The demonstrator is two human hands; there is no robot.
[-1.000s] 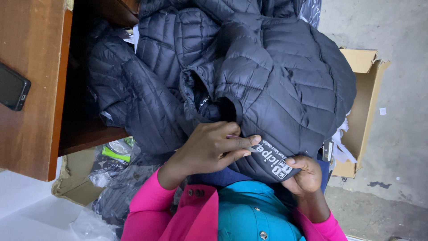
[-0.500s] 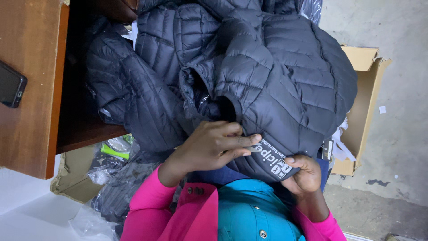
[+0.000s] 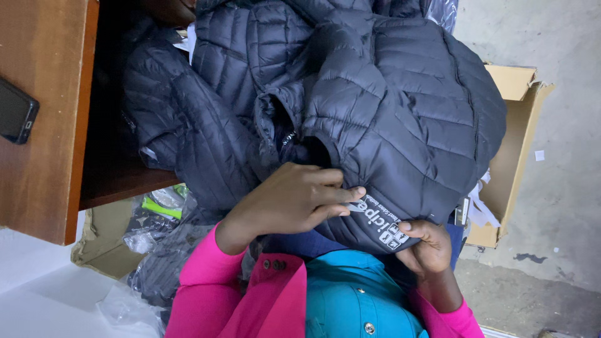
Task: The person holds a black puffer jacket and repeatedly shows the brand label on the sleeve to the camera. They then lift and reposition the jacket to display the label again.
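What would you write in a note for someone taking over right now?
Left hand: grip shut on the dark puffy jacket, fingers on its edge.
Right hand: grip shut on the same edge from below.
The jacket is bunched over the lap; another dark jacket lies against the wooden table.
A phone lies on the table; a cardboard box stands behind.
Jacket not yet folded.

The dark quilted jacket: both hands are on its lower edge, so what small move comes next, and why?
Probably draw the hem taut between both hands. The left hand and right hand pinch the dark quilted jacket at its near edge, while the rest lies bunched over other jackets.
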